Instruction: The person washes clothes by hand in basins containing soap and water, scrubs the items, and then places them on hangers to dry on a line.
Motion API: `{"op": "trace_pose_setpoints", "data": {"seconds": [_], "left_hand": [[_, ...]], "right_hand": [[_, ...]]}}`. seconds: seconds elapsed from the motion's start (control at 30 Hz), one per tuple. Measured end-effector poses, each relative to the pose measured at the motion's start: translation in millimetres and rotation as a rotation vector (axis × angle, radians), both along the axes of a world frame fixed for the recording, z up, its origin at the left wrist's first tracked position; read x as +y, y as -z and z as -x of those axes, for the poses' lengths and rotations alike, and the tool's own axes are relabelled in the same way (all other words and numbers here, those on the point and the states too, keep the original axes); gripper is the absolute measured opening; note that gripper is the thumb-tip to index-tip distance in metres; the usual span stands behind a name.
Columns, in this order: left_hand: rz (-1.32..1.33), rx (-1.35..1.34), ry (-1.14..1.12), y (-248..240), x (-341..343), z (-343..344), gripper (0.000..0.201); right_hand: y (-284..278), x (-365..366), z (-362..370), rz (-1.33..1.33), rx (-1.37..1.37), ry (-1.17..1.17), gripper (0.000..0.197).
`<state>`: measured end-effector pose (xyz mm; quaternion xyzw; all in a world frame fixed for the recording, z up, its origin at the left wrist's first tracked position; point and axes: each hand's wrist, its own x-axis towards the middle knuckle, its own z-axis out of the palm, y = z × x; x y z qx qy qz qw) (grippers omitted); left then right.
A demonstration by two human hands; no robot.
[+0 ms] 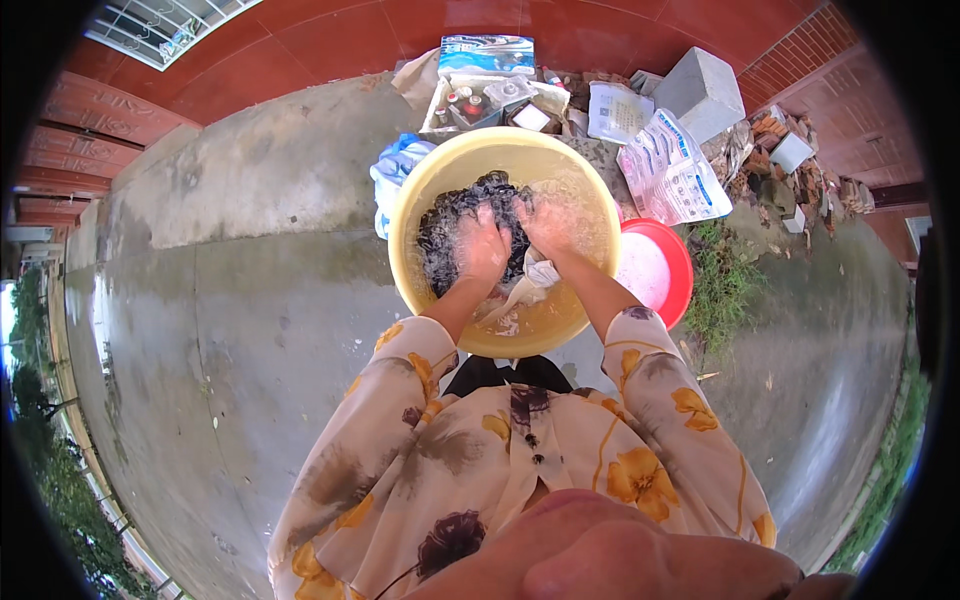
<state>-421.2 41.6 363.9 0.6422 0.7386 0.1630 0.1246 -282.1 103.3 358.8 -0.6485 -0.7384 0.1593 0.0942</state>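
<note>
- The dark patterned wet cloth [440, 238] lies in the water [572, 297], in the left and middle part of your yellow basin [404, 265].
- Your left hand [485, 250] is on that cloth; your right hand [546, 226] is at its right edge. They are near each other but apart; splashing blurs the fingers, so I cannot tell whether either grips.
- A pale cloth [541, 271] lies below your right wrist, partly in the water.
- Close on your right, a red basin [680, 268] sits against the yellow one, whitish inside; suds or lining, I cannot tell.
- A blue-and-white plastic bag [386, 182] crowds the yellow basin's left side; a white printed pouch [684, 178] stands to its upper right.
- Beyond the far rim, a white open box [436, 110] holds small bottles [472, 105] and clear containers; a blue box [487, 54] stands behind.
- Farther right are a grey block [700, 95], rubble [775, 185] and grass [722, 290].
</note>
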Motion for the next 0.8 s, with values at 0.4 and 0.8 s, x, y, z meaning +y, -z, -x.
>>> {"op": "trace_pose_setpoints", "data": {"seconds": [0.4, 0.8], "left_hand": [[0.138, -0.41, -0.139, -28.3, 34.1, 26.2, 0.06], [0.042, -0.463, -0.107, -86.7, -2.7, 41.2, 0.088]], "right_hand": [[-25.4, 21.9, -13.2, 0.116, 0.207, 0.102, 0.058], [-106.7, -95.6, -32.2, -0.375, 0.511, -0.471, 0.032]]}}
